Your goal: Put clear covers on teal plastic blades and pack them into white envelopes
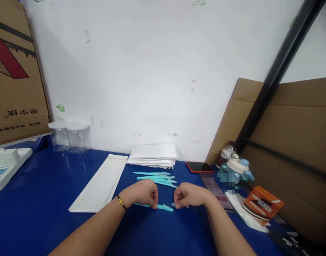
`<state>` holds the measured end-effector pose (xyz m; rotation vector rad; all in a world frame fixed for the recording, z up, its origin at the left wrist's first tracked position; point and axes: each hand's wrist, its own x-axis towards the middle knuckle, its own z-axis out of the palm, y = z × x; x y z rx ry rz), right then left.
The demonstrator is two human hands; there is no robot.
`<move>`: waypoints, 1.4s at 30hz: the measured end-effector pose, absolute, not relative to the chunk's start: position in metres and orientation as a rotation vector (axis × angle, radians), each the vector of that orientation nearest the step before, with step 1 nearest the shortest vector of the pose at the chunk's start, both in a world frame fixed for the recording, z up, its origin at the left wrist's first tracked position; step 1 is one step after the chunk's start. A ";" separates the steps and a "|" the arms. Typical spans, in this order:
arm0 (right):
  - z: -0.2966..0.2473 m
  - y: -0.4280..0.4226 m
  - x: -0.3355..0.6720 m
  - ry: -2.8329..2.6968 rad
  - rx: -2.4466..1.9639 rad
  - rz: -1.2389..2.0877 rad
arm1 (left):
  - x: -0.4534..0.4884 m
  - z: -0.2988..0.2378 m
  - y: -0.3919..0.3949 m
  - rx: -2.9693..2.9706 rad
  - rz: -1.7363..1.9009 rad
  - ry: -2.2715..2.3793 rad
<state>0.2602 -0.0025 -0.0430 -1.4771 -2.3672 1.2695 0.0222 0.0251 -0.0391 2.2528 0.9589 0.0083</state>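
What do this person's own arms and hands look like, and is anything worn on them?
Both forearms are bare, with no sleeves in view. The left hand is ungloved, with a dark bracelet bearing a gold-coloured ornament at its wrist and what looks like a thin ring. The right hand is also ungloved, with no jewellery visible.

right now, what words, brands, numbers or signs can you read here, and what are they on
"NESCAFE", slightly blurred: orange box; its lower line is unreadable
"®", beside upside-down characters I cannot read surely: large cardboard box; smaller line unreadable
Bottle label: too small
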 end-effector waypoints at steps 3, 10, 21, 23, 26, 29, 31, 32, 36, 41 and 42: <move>-0.044 0.000 0.270 -2.294 -1.524 1.284 | 0.020 -0.039 0.025 2.213 -0.003 0.961; -0.053 0.013 0.265 -2.108 -1.635 0.494 | 0.019 -0.041 0.030 2.255 0.135 1.046; -0.061 0.012 0.254 -2.157 -1.579 0.939 | 0.026 -0.051 0.035 2.554 0.346 1.169; -0.058 0.010 0.254 -2.185 -1.548 1.010 | 0.026 -0.048 0.033 2.478 0.272 1.162; -0.056 0.007 0.257 -2.216 -1.505 1.194 | 0.023 -0.043 0.029 2.296 0.130 1.068; -0.058 0.008 0.265 -2.239 -1.483 1.280 | 0.017 -0.038 0.030 2.223 0.056 1.021; -0.059 0.010 0.272 -2.238 -1.491 1.267 | 0.012 -0.035 0.032 2.240 0.039 1.030; -0.059 0.010 0.275 -2.228 -1.494 1.264 | 0.010 -0.034 0.033 2.244 0.030 1.035; -0.059 0.016 0.280 -2.134 -1.525 1.088 | 0.003 -0.031 0.037 2.208 -0.029 1.023; -0.072 0.030 0.269 -1.940 -1.557 0.441 | 0.001 -0.034 0.044 2.235 0.091 1.047; -0.075 0.033 0.267 -1.950 -1.559 0.393 | 0.001 -0.037 0.046 2.257 0.161 1.090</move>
